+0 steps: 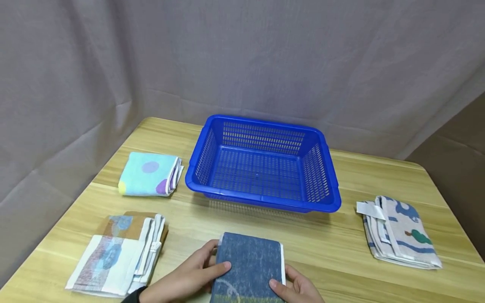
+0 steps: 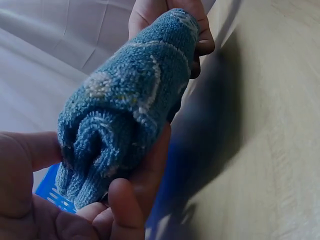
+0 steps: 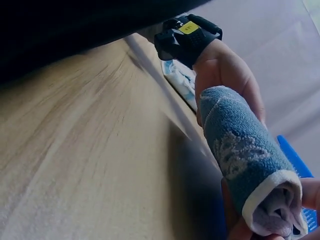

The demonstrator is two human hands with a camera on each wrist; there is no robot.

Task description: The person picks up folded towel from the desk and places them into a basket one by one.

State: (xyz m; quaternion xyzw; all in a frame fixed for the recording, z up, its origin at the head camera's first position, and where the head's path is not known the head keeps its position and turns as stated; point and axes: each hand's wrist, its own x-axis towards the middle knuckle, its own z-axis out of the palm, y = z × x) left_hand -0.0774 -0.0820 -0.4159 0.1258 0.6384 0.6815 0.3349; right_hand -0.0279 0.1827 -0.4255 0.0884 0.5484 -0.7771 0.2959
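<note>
Both hands hold a folded dark blue towel (image 1: 248,265) above the near part of the table, in front of the basket. My left hand (image 1: 195,271) grips its left side, thumb on top and fingers beneath. On the opposite side my right hand (image 1: 297,286) holds the edge the same way. Seen from the left wrist, the towel (image 2: 125,95) shows its rolled layers at the end. A white hem rims the towel (image 3: 245,150) in the right wrist view. Nearest the left hand lies a brown, white and blue folded towel (image 1: 113,256).
A blue plastic basket (image 1: 261,202) with nothing in it stands at the table's middle back. A light blue dotted towel (image 1: 145,174) lies left of it, and a white patterned towel (image 1: 401,235) with a tag lies to the right. Grey cloth (image 1: 265,54) hangs behind the table.
</note>
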